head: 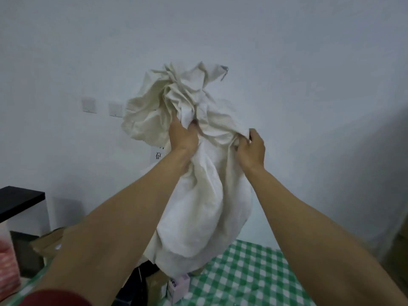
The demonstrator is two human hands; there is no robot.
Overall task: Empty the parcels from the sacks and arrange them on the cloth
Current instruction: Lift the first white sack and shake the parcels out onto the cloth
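— Two hands were on the sack point(198, 195) in the head view. The left hand point(183, 138) had its fingers curled into a bunch of fabric near the upturned bottom. The right hand point(251, 149) pinched a fold just beside it.

— Which step was that?

— The emptying, I'd judge. The sack hung mouth-down, held high in front of the wall, with its mouth just above the near end of the green-and-white checked cloth point(254, 272). A lilac box point(177, 288) and a brown cardboard parcel point(154, 281) lay under the mouth, with something black point(148, 268) beside them.

— Was it empty?

— I couldn't tell. The lower half bulged, though that could have been slack fabric.

— And the next move?

— Probably a shake or a higher lift, both grips kept firm so the bottom doesn't slip. Then the sack goes aside and the parcels get spread out over the checks.

— What about materials?

— The sack was off-white woven cloth, soft and heavily creased, ruffled into a rosette above the hands. It looked limp and would fold wherever it was let go. The boxes were rigid and square-edged. The checked cloth lay flat with a few shallow wrinkles.
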